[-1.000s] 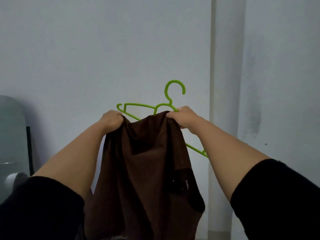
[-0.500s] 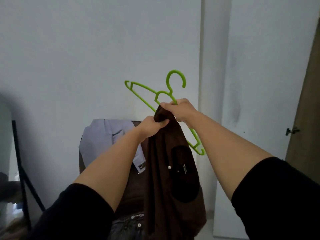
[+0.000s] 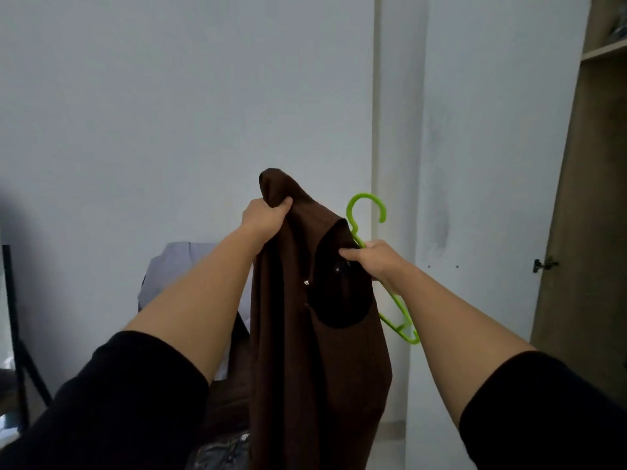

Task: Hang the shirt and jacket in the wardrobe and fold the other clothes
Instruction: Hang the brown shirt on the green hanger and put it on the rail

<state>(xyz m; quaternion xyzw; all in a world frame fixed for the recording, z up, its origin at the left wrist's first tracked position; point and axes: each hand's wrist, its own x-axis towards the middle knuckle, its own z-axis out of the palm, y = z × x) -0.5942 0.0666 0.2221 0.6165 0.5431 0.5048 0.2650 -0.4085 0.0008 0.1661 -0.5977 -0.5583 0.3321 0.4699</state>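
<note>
A dark brown jacket [image 3: 305, 351] hangs in front of me, held up in the air. My left hand [image 3: 264, 217] grips a bunched fold at its top. My right hand [image 3: 375, 262] grips the lime green hanger [image 3: 364, 212] at its neck, with the thumb pressed on the jacket's cloth. The hanger's hook points up and one arm slants down to the right of the jacket; its other arm is hidden behind the cloth. A pale lilac shirt [image 3: 176, 266] lies draped over a chair back behind my left arm.
The wooden wardrobe [image 3: 590, 232] stands at the right edge, with a shelf near the top and a small metal latch [image 3: 543, 265]. Jeans [image 3: 220, 452] lie low in the middle. A black stand [image 3: 13, 317] rises at the left. A plain white wall fills the background.
My left hand has moved up and left with a fold of the jacket. My right hand and the hanger have shifted right and lower. The view has turned towards the wardrobe.
</note>
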